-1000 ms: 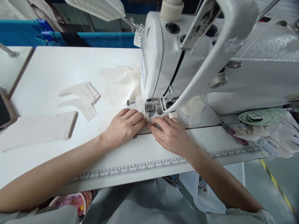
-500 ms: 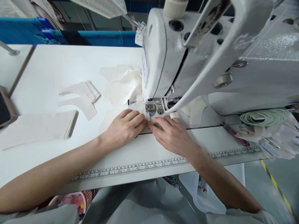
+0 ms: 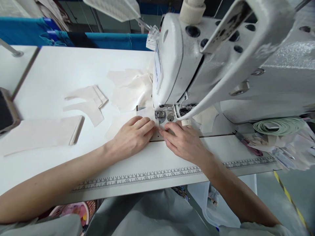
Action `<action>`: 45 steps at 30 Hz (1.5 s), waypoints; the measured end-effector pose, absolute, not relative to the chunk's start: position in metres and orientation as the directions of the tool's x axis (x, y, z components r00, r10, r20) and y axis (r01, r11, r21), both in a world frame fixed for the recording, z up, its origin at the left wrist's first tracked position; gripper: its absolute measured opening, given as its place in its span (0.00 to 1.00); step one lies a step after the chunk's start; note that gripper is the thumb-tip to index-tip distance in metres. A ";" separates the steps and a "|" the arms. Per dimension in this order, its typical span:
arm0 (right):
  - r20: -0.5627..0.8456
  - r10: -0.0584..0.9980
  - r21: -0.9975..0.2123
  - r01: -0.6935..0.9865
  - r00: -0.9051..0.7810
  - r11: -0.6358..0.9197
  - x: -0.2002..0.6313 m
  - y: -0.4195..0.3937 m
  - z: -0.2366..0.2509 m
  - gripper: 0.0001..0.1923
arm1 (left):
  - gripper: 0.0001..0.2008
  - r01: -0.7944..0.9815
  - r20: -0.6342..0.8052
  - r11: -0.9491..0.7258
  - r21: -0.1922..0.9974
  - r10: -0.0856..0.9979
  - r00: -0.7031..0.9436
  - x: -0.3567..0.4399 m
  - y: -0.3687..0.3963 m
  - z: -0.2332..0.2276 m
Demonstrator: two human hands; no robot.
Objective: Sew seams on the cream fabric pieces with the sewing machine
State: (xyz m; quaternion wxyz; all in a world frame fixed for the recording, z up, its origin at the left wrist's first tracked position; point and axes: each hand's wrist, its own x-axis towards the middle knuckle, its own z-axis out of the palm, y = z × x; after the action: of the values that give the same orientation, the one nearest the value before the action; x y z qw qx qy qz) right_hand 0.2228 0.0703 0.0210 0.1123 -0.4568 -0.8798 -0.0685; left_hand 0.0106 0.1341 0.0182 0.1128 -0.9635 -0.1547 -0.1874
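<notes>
Both hands lie flat, fingertips meeting: left hand and right hand pin the fabric piece at twelve o'clock, under the presser foot.

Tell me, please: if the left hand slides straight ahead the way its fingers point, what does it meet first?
Probably the presser foot of the sewing machine. The left hand lies flat on the small fabric piece, fingers pointing up and right toward it. Depth is hard to judge.

One head-worn view looks forward and down, close over the left hand and right hand. The sewing machine looms just beyond them.
</notes>
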 end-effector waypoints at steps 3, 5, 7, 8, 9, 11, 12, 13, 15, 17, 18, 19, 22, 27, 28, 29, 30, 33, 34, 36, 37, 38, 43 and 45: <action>0.237 0.787 0.038 0.815 -0.569 0.578 0.221 0.070 0.023 0.13 | 0.10 0.360 0.359 -0.927 -0.105 0.302 0.883 0.012 0.124 0.019; 0.238 0.787 0.039 0.815 -0.570 0.578 0.221 0.069 0.023 0.14 | 0.11 0.376 0.352 -0.922 -0.089 0.324 0.878 0.013 0.117 0.018; 0.245 0.784 0.035 0.813 -0.571 0.581 0.221 0.070 0.023 0.14 | 0.11 0.386 0.360 -0.918 -0.091 0.331 0.872 0.013 0.113 0.018; 0.248 0.782 0.029 0.811 -0.572 0.584 0.220 0.070 0.023 0.14 | 0.11 0.386 0.368 -0.918 -0.096 0.328 0.870 0.013 0.112 0.017; 0.250 0.781 0.024 0.810 -0.573 0.586 0.220 0.070 0.022 0.14 | 0.11 0.385 0.376 -0.917 -0.102 0.323 0.869 0.013 0.111 0.017; 0.257 0.782 0.020 0.812 -0.568 0.583 0.220 0.071 0.022 0.14 | 0.12 0.384 0.394 -0.916 -0.119 0.311 0.865 0.013 0.112 0.016; 0.260 0.784 0.019 0.815 -0.563 0.579 0.220 0.071 0.022 0.14 | 0.12 0.385 0.403 -0.914 -0.127 0.307 0.862 0.013 0.113 0.016; 0.261 0.787 0.020 0.818 -0.559 0.574 0.219 0.072 0.023 0.14 | 0.13 0.386 0.408 -0.913 -0.133 0.305 0.861 0.013 0.114 0.016; 0.261 0.794 0.021 0.826 -0.549 0.564 0.218 0.073 0.023 0.15 | 0.13 0.388 0.408 -0.912 -0.133 0.306 0.860 0.013 0.117 0.015; 0.261 0.802 0.026 0.834 -0.538 0.551 0.217 0.074 0.024 0.15 | 0.13 0.387 0.400 -0.915 -0.113 0.314 0.861 0.013 0.119 0.015; 0.260 0.806 0.031 0.839 -0.531 0.543 0.217 0.075 0.024 0.16 | 0.13 0.387 0.397 -0.916 -0.100 0.320 0.860 0.012 0.121 0.015; 0.260 0.811 0.037 0.845 -0.524 0.534 0.217 0.076 0.025 0.16 | 0.13 0.389 0.393 -0.917 -0.088 0.327 0.859 0.012 0.122 0.014; 0.257 0.824 0.061 0.859 -0.505 0.508 0.215 0.078 0.024 0.16 | 0.13 0.396 0.393 -0.915 -0.077 0.337 0.856 0.012 0.127 0.013; 0.262 0.844 0.100 0.883 -0.468 0.458 0.212 0.081 0.022 0.17 | 0.13 0.402 0.389 -0.914 -0.057 0.350 0.852 0.012 0.134 0.011; 0.264 0.847 0.101 0.887 -0.461 0.451 0.212 0.081 0.021 0.17 | 0.13 0.402 0.385 -0.915 -0.046 0.355 0.852 0.012 0.136 0.011; 0.264 0.849 0.097 0.889 -0.457 0.448 0.211 0.081 0.021 0.17 | 0.14 0.405 0.378 -0.914 -0.036 0.363 0.852 0.012 0.137 0.011; 0.265 0.849 0.091 0.889 -0.457 0.449 0.211 0.081 0.021 0.17 | 0.14 0.409 0.370 -0.912 -0.026 0.372 0.851 0.012 0.138 0.011; 0.307 0.835 0.058 0.885 -0.456 0.461 0.214 0.080 0.018 0.16 | 0.15 0.432 0.343 -0.902 -0.002 0.405 0.847 0.012 0.141 0.011; 0.343 0.829 0.032 0.887 -0.442 0.460 0.216 0.081 0.017 0.16 | 0.15 0.440 0.339 -0.898 0.004 0.415 0.844 0.013 0.142 0.011; 0.425 0.827 -0.069 0.898 -0.367 0.434 0.222 0.085 0.013 0.15 | 0.16 0.449 0.339 -0.893 0.010 0.425 0.839 0.014 0.143 0.012; 0.460 0.829 -0.134 0.899 -0.317 0.418 0.225 0.089 0.012 0.15 | 0.16 0.452 0.339 -0.892 0.013 0.429 0.837 0.014 0.144 0.012; 0.484 0.832 -0.197 0.892 -0.272 0.406 0.228 0.093 0.010 0.15 | 0.16 0.455 0.337 -0.890 0.018 0.434 0.835 0.014 0.144 0.012; 0.548 0.808 -0.300 0.851 -0.217 0.432 0.236 0.109 0.003 0.11 | 0.17 0.475 0.307 -0.879 0.038 0.462 0.832 0.015 0.146 0.012; 0.557 0.812 -0.305 0.866 -0.175 0.396 0.235 0.110 0.002 0.11 | 0.17 0.476 0.303 -0.879 0.025 0.461 0.834 0.015 0.145 0.011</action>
State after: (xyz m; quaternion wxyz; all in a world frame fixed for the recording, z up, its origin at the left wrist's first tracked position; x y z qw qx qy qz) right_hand 0.2351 0.1098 0.0024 0.3349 -0.5479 -0.7655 -0.0402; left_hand 0.0151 0.1450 0.0112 0.0255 -0.9573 -0.2448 -0.1517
